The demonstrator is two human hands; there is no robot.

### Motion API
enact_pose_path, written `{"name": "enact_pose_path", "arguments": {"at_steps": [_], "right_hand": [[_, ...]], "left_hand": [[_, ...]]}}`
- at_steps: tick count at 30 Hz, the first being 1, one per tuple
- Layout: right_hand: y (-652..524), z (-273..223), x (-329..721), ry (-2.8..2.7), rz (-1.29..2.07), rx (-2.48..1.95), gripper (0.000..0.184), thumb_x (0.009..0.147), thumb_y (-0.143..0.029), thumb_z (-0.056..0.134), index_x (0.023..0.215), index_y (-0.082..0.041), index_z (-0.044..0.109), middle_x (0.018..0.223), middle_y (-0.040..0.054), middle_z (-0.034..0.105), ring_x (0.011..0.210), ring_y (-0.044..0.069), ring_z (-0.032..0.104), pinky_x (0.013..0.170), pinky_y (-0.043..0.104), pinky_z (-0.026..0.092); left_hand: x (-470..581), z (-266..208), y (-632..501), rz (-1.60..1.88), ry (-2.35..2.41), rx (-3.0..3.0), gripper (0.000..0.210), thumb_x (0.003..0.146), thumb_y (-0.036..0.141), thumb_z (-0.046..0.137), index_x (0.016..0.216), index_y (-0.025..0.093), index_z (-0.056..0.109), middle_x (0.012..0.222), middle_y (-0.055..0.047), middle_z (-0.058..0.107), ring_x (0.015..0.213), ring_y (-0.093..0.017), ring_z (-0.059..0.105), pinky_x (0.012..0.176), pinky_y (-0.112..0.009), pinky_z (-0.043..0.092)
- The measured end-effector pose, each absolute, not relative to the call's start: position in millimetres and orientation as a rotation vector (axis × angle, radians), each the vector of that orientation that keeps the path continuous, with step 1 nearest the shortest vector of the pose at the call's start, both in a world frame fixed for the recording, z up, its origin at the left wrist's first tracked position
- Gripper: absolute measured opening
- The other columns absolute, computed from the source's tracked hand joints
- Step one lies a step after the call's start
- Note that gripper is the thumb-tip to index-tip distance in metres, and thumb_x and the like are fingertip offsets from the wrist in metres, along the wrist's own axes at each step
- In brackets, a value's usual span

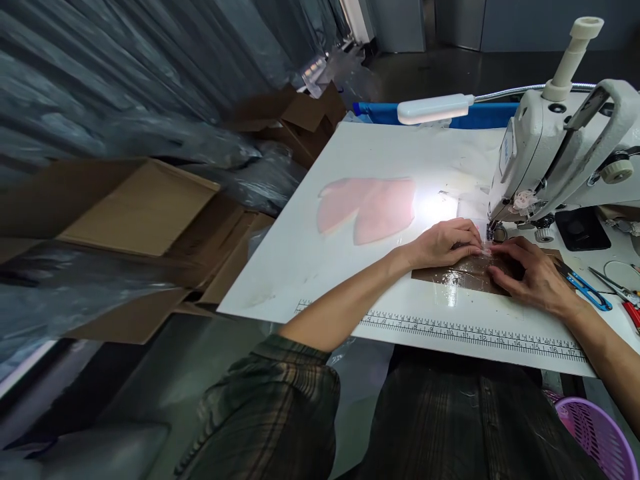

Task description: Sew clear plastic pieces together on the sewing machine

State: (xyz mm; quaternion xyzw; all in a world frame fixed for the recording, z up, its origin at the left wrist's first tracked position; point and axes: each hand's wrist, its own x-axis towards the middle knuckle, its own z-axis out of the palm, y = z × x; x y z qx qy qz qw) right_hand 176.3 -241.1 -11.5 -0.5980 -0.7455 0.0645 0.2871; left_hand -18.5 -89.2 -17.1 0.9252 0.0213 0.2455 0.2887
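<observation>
Standing low at near R, a purple basket [597,437] sits below the edge of the surface [285,277], prob. for quick drops. Next, a ruler strip [450,329] runs along that near edge, prob. so lengths can be checked w/o reaching. Blue snips [590,292] lie just R of the R hand [533,275], prob. for a fast grab.

Beyond the ruler, a shiny brown sheet [435,275] lies flat under the hands, maybe to let stuff slide. R hand: forefinger out to a small pale scrap [485,249], thumb apart from it & lower; can't tell if it's gripping. L hand [447,243]: fingers bunched, thumb & forefinger closed on the scrap's L side, seemingly to steady it. So the scrap's btwn both sets of fingertips, right by the needle end of the sewing machine [530,143]; too small to make out its shape.

Farther L, two pink pieces [385,208] lie flat, overlapping, well clear of the needle, prob. to keep that spot free. At the far side, a lamp [435,109] hangs on a bendy arm, lighting the needle area, prob. b/c the pc's so tiny.
</observation>
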Motion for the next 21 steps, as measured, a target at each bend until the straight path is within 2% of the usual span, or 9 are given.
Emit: {"name": "enact_pose_path", "arguments": {"at_steps": [3,6,9,13,18,21], "right_hand": [[-238.6,-11.8,171.3,-1.986,0.11,-1.612,0.031,0.1,-0.042,0.051,0.104,-0.02,0.073,0.099,0.0113,0.071,0.089,0.025,0.069,0.078,0.042,0.058],[-236.5,-12.7,169.3,-1.98,0.097,-1.593,0.032,0.101,-0.039,0.048,0.099,-0.021,0.073,0.095,0.0104,0.071,0.086,0.024,0.069,0.078,0.04,0.058],[-237.0,-13.3,171.7,-1.908,0.124,-1.621,0.03,0.1,-0.04,0.05,0.103,-0.021,0.073,0.096,0.0095,0.072,0.085,0.023,0.069,0.075,0.038,0.058],[-239.7,-16.7,178.2,-1.827,0.074,-1.68,0.034,0.1,-0.038,0.048,0.113,-0.02,0.073,0.091,0.0096,0.07,0.079,0.022,0.068,0.071,0.036,0.057],[-241.4,-22.7,181.3,-2.052,0.0,-1.663,0.041,0.101,-0.037,0.043,0.127,-0.021,0.071,0.107,0.0158,0.064,0.089,0.025,0.063,0.077,0.041,0.057],[-241.5,-24.4,181.3,-2.085,-0.008,-1.669,0.043,0.102,-0.037,0.041,0.129,-0.02,0.071,0.108,0.0172,0.062,0.092,0.026,0.061,0.08,0.044,0.057]], "left_hand": [[-18.6,-17.4,-92.4,0.76,0.011,2.556,0.018,0.1,0.029,0.058,0.099,0.018,0.073,0.1,-0.009,0.073,0.097,-0.016,0.068,0.085,-0.033,0.059],[-18.0,-19.7,-96.7,0.819,-0.018,2.735,0.022,0.101,0.034,0.056,0.099,0.018,0.071,0.096,-0.008,0.074,0.09,-0.017,0.069,0.078,-0.034,0.057],[-18.0,-22.0,-99.0,0.805,0.001,2.848,0.024,0.103,0.029,0.051,0.095,0.019,0.071,0.094,-0.005,0.075,0.083,-0.015,0.068,0.074,-0.033,0.053],[-19.1,-22.3,-98.5,0.864,-0.045,2.858,0.022,0.104,0.026,0.051,0.099,0.019,0.07,0.097,-0.005,0.076,0.084,-0.014,0.069,0.074,-0.032,0.052],[-19.4,-22.1,-98.6,0.884,-0.149,2.883,0.023,0.103,0.021,0.051,0.092,0.019,0.071,0.099,-0.004,0.077,0.086,-0.013,0.07,0.077,-0.032,0.052],[-18.9,-22.1,-98.7,0.813,-0.144,2.892,0.025,0.103,0.02,0.05,0.091,0.018,0.071,0.097,-0.004,0.077,0.086,-0.014,0.07,0.078,-0.032,0.053]]}}
